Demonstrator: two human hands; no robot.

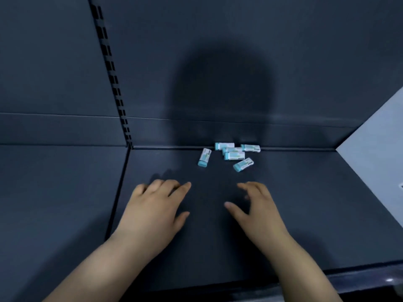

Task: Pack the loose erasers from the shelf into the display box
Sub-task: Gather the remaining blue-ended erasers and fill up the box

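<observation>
Dark back panel [316,62] rising behind a dark shelf [316,203], with a broad rounded shadow [220,90] cast on its middle. The shelf is bounded at the rear by the panel's foot, on the right by a pale side wall [375,138], on the left by a seam against a neighbouring shelf [54,192], and at the front by a lip running along the bottom of the view. A slotted upright [113,73] descends the panel to the seam's rear corner. Left hand [152,205] and right hand [259,205] are stretched palm-down over the shelf's middle, fingers loosely spread, both released and grasping nothing; whether they touch the surface cannot be told. A bare strip of shelf lies between them, and another between the fingertips and the erasers [231,152]. These six white-and-teal pieces lie loose at the rear edge, right of centre: three bunched together against the panel's foot, one [250,148] just right of them, one [204,157] apart to the left and one [243,164] nearest the right hand. Open shelf extends from them to the pale wall.
</observation>
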